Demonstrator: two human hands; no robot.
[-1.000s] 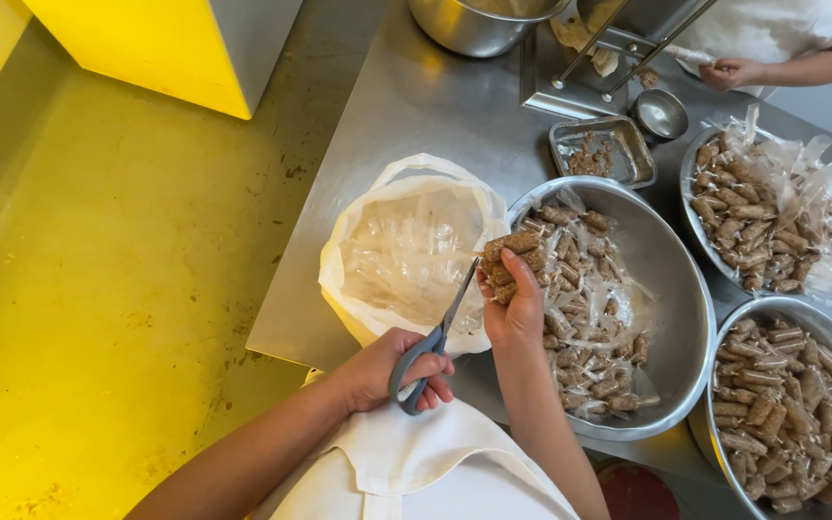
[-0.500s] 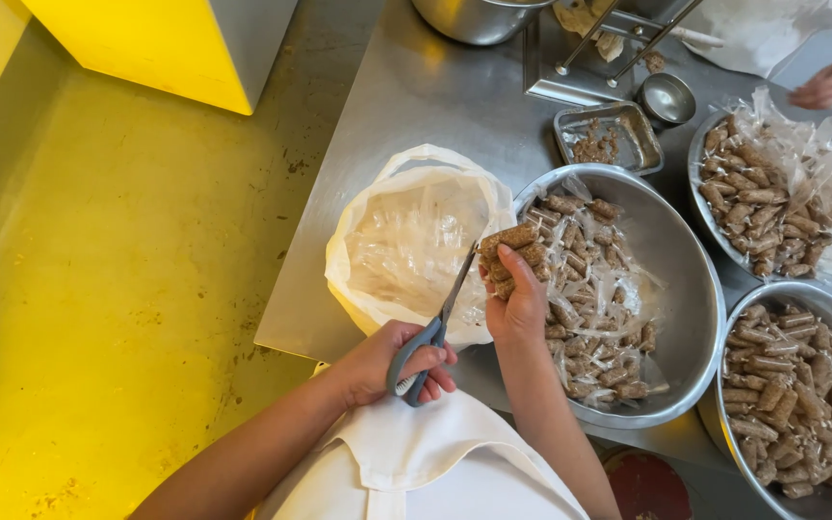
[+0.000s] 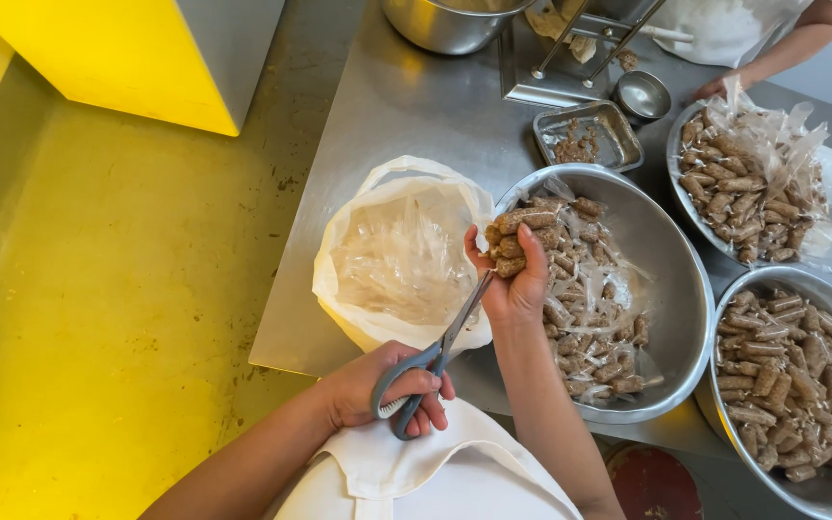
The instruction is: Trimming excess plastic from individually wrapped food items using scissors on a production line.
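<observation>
My left hand (image 3: 392, 390) grips grey-handled scissors (image 3: 435, 356), their blades angled up toward my right hand. My right hand (image 3: 512, 279) holds a bunch of brown rolls wrapped in clear plastic (image 3: 522, 236), raised over the near rim of a large steel bowl (image 3: 671, 289) with several more of the same wrapped rolls inside. To the left of that bowl sits a white plastic bag (image 3: 402, 255), open, with clear plastic scraps in it.
A steel bowl of unwrapped brown rolls (image 3: 792, 385) is at the right, a bowl of wrapped rolls (image 3: 753, 183) behind it. A small metal tray (image 3: 587, 137), a cup (image 3: 643, 96), a big pot (image 3: 445, 21) and another person's hand (image 3: 719, 87) are at the back. Yellow floor lies left.
The view has shifted slightly. My right hand still holds the bunch of rolls and the scissors stay beside it; the other person's hand at the back has moved.
</observation>
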